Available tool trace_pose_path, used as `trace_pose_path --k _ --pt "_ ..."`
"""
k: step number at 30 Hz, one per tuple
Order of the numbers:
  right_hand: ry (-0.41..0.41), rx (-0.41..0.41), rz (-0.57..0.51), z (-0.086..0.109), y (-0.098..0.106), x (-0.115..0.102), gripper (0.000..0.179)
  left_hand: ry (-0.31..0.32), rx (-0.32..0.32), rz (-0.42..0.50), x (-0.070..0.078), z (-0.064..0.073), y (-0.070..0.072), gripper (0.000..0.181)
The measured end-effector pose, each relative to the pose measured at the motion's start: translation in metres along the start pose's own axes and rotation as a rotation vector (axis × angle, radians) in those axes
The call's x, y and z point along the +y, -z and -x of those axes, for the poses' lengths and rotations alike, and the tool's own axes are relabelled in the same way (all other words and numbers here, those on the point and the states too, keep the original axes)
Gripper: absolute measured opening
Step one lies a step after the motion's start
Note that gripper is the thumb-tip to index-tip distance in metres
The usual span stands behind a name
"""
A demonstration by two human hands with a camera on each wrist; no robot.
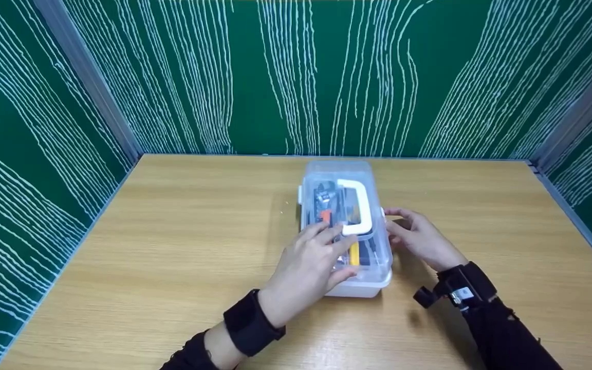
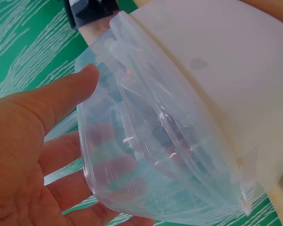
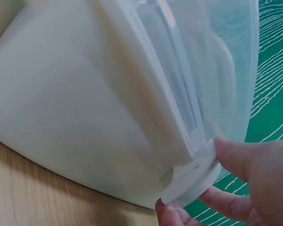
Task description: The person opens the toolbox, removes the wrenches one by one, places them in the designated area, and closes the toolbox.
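A toolbox with a clear lid (image 1: 338, 169) and a white base (image 1: 355, 291) stands on the table. On top of the lid is a white handle (image 1: 365, 208). Through the plastic I see an orange piece (image 1: 325, 216) and a yellow tool (image 1: 354, 254); their kinds are unclear. My left hand (image 1: 309, 259) rests on the near left part of the lid with fingers spread, and its thumb (image 2: 75, 87) shows over the lid's edge. At the box's right side, my right hand (image 1: 422, 239) pinches a white latch (image 3: 193, 181) between thumb and fingers.
The wooden table (image 1: 172, 231) carries the box near its middle. Green panels with white wavy lines (image 1: 244, 77) border the table at the back and both sides, joined by grey metal posts (image 1: 90, 77). Another white latch (image 1: 300, 195) sits on the box's left side.
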State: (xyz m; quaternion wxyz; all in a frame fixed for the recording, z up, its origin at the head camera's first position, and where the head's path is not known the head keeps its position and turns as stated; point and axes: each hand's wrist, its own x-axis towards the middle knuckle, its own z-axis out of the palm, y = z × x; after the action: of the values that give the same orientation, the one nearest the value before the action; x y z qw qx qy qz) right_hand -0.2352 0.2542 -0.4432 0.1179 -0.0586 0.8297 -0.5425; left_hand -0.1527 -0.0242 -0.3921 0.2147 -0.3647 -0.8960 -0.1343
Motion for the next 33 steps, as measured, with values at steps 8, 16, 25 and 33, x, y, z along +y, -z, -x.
trace_pose_path --k 8,16,25,33 --pt "0.018 -0.007 0.000 0.000 0.001 -0.002 0.056 -0.026 0.042 -0.019 -0.001 0.001 -0.001 0.053" --pt "-0.006 -0.030 -0.016 0.001 0.004 -0.004 0.065 -0.026 0.043 -0.022 -0.001 0.000 0.000 0.053" --pt "-0.040 -0.077 -0.029 0.003 0.012 -0.004 0.062 -0.014 0.025 -0.028 -0.001 -0.001 0.001 0.054" --pt "0.007 -0.073 -0.028 0.003 0.019 -0.003 0.058 -0.012 0.003 -0.021 -0.002 -0.001 0.001 0.052"
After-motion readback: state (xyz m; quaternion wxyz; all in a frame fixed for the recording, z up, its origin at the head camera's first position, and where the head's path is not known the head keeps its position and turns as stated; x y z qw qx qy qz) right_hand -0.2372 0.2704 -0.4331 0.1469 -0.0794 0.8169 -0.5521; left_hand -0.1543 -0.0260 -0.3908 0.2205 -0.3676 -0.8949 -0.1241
